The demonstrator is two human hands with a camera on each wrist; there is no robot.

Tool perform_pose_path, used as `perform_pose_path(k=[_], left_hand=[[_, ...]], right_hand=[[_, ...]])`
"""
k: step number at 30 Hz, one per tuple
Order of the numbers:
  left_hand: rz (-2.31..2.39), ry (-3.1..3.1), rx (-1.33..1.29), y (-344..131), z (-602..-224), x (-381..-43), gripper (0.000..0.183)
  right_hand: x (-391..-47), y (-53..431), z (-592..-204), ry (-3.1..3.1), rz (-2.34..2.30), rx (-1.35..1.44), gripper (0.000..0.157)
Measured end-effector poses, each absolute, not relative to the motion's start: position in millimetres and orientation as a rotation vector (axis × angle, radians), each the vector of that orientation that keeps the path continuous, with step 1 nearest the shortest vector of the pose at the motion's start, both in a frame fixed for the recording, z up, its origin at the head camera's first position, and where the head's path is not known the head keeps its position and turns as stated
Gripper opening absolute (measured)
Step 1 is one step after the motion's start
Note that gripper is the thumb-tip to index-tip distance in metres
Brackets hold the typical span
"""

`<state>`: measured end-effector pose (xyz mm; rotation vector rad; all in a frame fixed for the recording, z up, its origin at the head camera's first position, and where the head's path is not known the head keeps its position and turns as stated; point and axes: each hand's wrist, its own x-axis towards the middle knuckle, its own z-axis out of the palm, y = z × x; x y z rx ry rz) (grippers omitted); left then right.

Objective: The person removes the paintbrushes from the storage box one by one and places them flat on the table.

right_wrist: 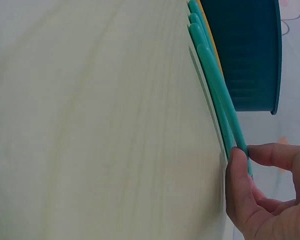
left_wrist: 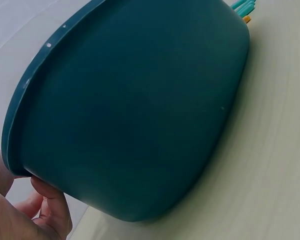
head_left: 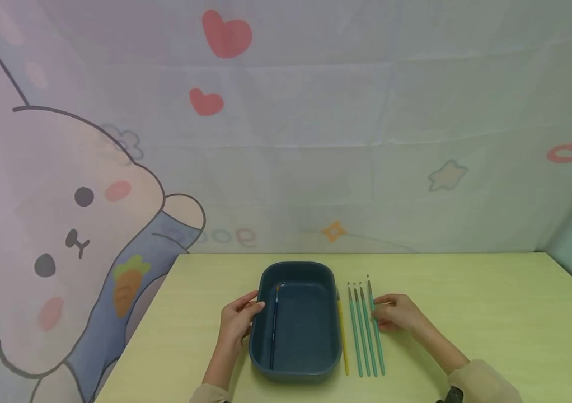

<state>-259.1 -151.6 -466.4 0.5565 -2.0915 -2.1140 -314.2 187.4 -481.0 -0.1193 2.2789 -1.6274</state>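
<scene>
A dark teal rectangular tub [head_left: 306, 336] stands on the table, and a dark blue paintbrush [head_left: 274, 327] lies inside along its left wall. My left hand [head_left: 238, 316] grips the tub's left rim, with the thumb at the top edge; the left wrist view shows its fingers under the lip. To the right of the tub, my right hand [head_left: 398, 312] pinches the rightmost green paintbrush [head_left: 378, 341] between thumb and finger. In the right wrist view this green paintbrush [right_wrist: 217, 85] is lifted at a slant over the others. Its bristles point away from me.
Several other green paintbrushes [head_left: 363, 319] lie side by side between the tub and my right hand. A yellow paintbrush [head_left: 343, 336] lies close along the tub's right side. Behind the pale yellow table [head_left: 492, 313] hangs a cartoon-printed cloth [head_left: 316, 168].
</scene>
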Motion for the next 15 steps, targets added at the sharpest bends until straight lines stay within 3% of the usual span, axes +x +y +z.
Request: perform_pose_path(k=[15], left_hand=[[-2.116,-2.108,0.593,-152.4,-466.8,-260.2,0.044]], right_hand=[[-314.2,187.1,-479.4,2.324,-1.555,-0.121,0.045]])
